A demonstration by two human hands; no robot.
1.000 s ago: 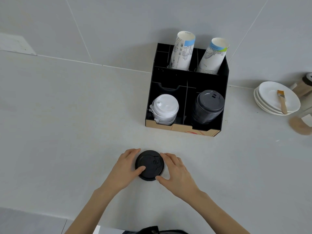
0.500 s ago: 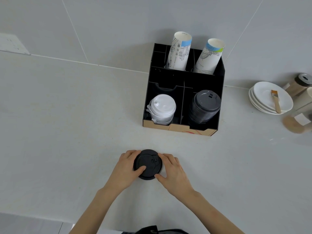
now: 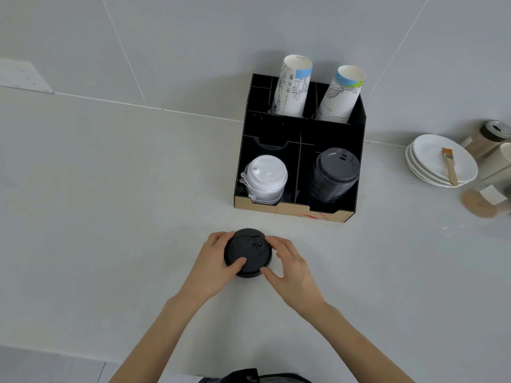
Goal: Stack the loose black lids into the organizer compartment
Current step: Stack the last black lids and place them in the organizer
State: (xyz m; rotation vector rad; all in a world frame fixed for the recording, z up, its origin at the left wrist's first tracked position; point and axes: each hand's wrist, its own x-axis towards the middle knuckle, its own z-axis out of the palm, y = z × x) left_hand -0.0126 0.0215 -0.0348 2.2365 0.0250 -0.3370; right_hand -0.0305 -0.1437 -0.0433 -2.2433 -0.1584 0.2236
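Note:
A small stack of loose black lids (image 3: 248,252) rests on the white counter in front of me. My left hand (image 3: 213,268) grips its left side, thumb on top. My right hand (image 3: 290,268) cups its right side with fingers along the rim. Behind stands the black organizer (image 3: 300,131). Its front right compartment holds a tall stack of black lids (image 3: 333,175). Its front left compartment holds white lids (image 3: 265,178).
Two rolls of paper cups (image 3: 293,87) lean in the organizer's back compartments. At the right stand stacked white plates (image 3: 431,172) with a brush (image 3: 449,164) on them, plus jars (image 3: 486,136) and a blurred brown object (image 3: 481,203).
Both hands have stayed on the loose black lids, closing in slightly around the stack. The camera view shifted a little; the lids remain on the counter.

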